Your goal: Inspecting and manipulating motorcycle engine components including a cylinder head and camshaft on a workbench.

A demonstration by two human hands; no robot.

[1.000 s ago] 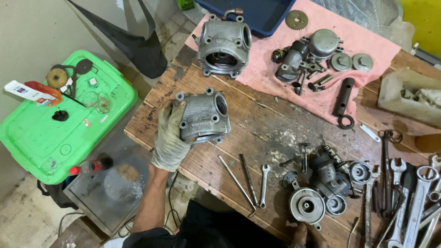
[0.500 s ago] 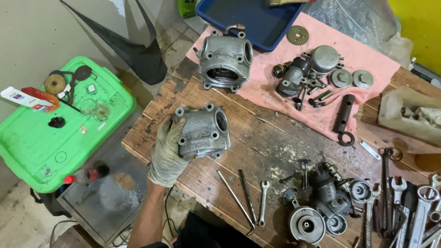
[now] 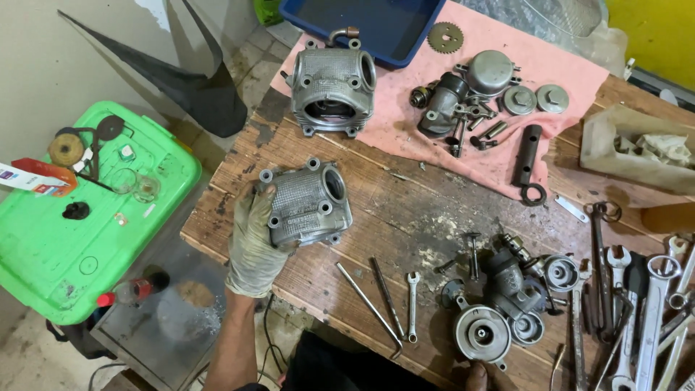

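My left hand point(image 3: 255, 239), in a dirty work glove, grips a grey cast-metal engine cylinder head point(image 3: 308, 204) by its left side, holding it over the wooden workbench point(image 3: 405, 217). A second, similar cylinder head point(image 3: 333, 88) rests farther back at the edge of a pink cloth point(image 3: 579, 80). My right hand is out of sight, apart from a possible fingertip at the bottom edge.
Small engine parts point(image 3: 481, 94) lie on the pink cloth, with a blue tray point(image 3: 405, 43) behind. Rods and a small spanner point(image 3: 412, 304) lie near the front edge, more engine parts point(image 3: 507, 304) and several wrenches point(image 3: 651, 297) to the right. A green bin point(image 3: 79, 217) stands left.
The view has shifted slightly, so everything sits a little lower and left in frame. My left hand still holds the cylinder head in much the same place.
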